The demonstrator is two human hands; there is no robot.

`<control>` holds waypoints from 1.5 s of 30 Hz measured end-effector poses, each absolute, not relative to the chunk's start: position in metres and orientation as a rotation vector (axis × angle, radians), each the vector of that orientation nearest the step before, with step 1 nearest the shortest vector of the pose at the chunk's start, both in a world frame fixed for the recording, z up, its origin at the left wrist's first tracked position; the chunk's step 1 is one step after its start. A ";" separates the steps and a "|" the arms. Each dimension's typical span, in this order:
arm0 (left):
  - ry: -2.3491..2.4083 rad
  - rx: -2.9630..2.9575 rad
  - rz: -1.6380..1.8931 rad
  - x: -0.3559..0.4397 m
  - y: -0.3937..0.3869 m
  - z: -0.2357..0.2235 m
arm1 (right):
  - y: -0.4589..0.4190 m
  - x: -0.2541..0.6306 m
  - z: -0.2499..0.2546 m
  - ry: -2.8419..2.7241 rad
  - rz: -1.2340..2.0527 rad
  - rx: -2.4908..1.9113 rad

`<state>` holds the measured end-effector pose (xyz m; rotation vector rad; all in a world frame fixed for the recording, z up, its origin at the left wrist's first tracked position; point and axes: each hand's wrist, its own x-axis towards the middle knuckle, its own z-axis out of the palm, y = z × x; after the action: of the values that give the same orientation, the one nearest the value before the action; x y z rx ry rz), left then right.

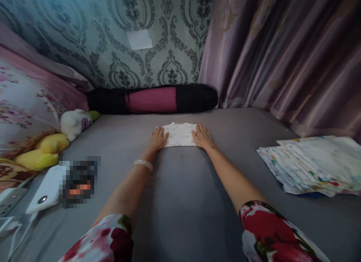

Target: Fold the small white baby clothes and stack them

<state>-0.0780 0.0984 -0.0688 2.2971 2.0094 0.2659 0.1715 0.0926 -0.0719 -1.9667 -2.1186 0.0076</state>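
Observation:
A white cloth (pixel 181 135) with a faint pattern lies flat on the grey bed sheet (pixel 186 202), making a small rectangle. On its left end rests my left hand (pixel 158 138), palm down with the fingers stretched forward. My right hand (pixel 202 135) lies flat on the right end in the same way, fingers pointing away from me. Both hands touch the cloth without gripping it. Whether the cloth is folded in layers cannot be made out from here.
At right lies a stack of folded cloths (pixel 313 164). A black and maroon long bag (pixel 152 99) lies against the wall. On the left are a yellow plush toy (pixel 42 153), a white plush toy (pixel 73 123), a white device (pixel 49 187) with a cable, and a power strip (pixel 11 200).

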 end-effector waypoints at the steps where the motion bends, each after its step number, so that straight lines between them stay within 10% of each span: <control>1: 2.009 2.294 0.267 -0.079 0.098 -0.069 | 0.093 0.172 -0.072 -2.111 0.013 -1.974; 45: 2.077 2.388 0.238 -0.053 0.095 -0.059 | 0.087 0.138 -0.055 -2.067 0.016 -1.933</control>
<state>-0.0534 0.0952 -0.0594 2.3877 2.0771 0.2376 0.1382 0.0872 -0.0549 -1.9334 -2.0665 0.0162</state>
